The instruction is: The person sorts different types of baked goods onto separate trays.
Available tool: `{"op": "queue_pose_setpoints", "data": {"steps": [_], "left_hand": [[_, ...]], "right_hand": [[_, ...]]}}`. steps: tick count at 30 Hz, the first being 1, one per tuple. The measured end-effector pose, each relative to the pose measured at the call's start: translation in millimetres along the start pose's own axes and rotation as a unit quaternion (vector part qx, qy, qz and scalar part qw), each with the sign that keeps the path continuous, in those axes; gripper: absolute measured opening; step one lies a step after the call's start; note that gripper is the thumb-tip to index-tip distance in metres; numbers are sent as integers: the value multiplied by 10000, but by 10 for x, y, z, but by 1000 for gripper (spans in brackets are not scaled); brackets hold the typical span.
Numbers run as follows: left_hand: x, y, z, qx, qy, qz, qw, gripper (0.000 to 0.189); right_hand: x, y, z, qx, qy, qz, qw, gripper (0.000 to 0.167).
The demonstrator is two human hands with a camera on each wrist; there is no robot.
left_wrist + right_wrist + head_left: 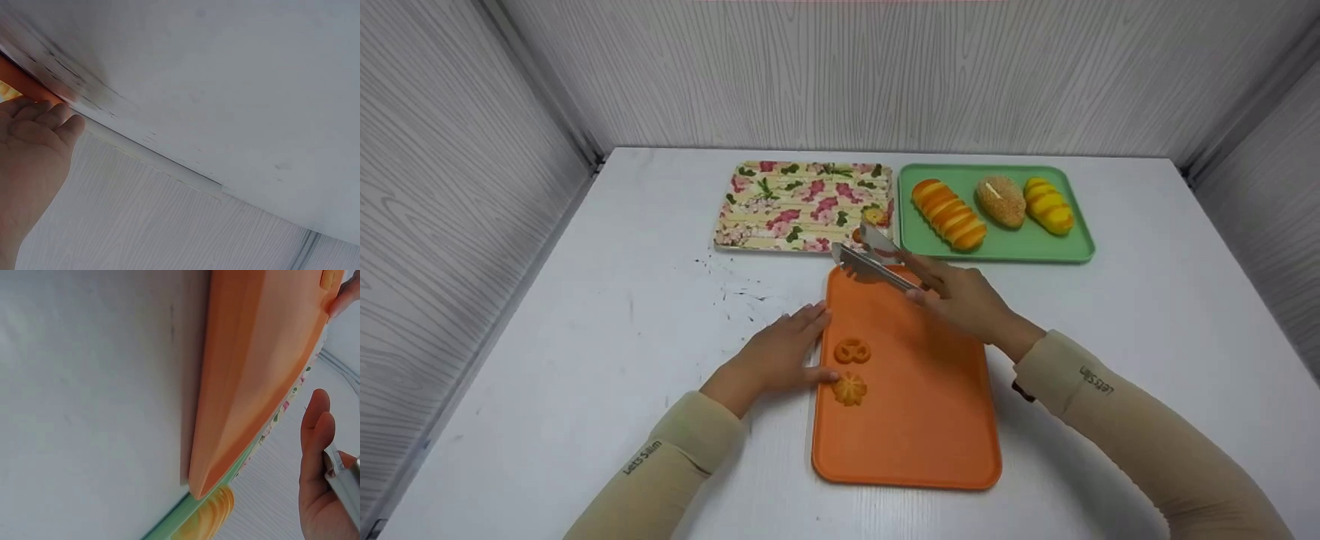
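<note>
My right hand [971, 300] grips metal tongs [889, 274], their two arms spread apart. The tong tips overlap the near right corner of the floral tray [780, 191], close to a small yellow flower-shaped piece [875, 214] and a small orange-brown piece [856, 235] partly hidden behind them. My left hand [780, 352] rests along the left rim of the orange tray [915, 442], fingers extended, thumb over the rim beside a flower-shaped cookie [850, 390]. Just above that lies a pretzel-shaped cookie [853, 351]. The right wrist view shows the tong handles [344, 486] in my palm.
Behind the orange tray, right of the floral one, a green tray [997, 253] holds a long striped loaf [949, 214], a seeded bun [1001, 201] and a yellow scored bread [1048, 205]. Dark marks [742, 292] spot the white table. Grey wood-grain panels [885, 75] surround it.
</note>
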State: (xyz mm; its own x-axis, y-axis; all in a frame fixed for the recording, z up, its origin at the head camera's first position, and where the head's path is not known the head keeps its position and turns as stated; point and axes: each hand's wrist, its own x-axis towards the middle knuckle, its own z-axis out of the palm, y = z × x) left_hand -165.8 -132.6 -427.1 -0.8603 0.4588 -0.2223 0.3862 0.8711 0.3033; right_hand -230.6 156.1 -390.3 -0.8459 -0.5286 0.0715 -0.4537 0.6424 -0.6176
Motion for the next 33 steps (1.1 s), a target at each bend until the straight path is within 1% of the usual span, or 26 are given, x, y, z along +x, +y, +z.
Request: {"op": "queue_pose_setpoints", "data": {"steps": [3,7,10,15,17,24,29,33], "left_hand": [[2,-7,13,51,36,33,10000,96],[5,-16,28,118,65,71,9999,96],[11,-15,27,154,23,48,9999,97],[18,-7,13,167,-70,-39,9998,98],[16,-3,8,158,-84,-45,9998,98],[3,-1,-4,183,67,100,9998,97],[0,-3,0,204,63,153,9997,97],[-1,-12,8,194,57,201,9996,96]], "right_hand": [[-51,-2,26,9,-61,30,10000,58],[-139,-6,60,155,-133,116,9997,58],[-226,-17,70,328,-265,208,9989,60],[-343,-44,70,461,-472,294,9974,65],[-374,-52,67,427,-509,192,9976,65],[-441,-52,75,221,-693,-283,9970,60],[-466,-30,79,31,-830,-609,9947,60],[-476,-18,72,-27,-965,-779,9923,58]]}}
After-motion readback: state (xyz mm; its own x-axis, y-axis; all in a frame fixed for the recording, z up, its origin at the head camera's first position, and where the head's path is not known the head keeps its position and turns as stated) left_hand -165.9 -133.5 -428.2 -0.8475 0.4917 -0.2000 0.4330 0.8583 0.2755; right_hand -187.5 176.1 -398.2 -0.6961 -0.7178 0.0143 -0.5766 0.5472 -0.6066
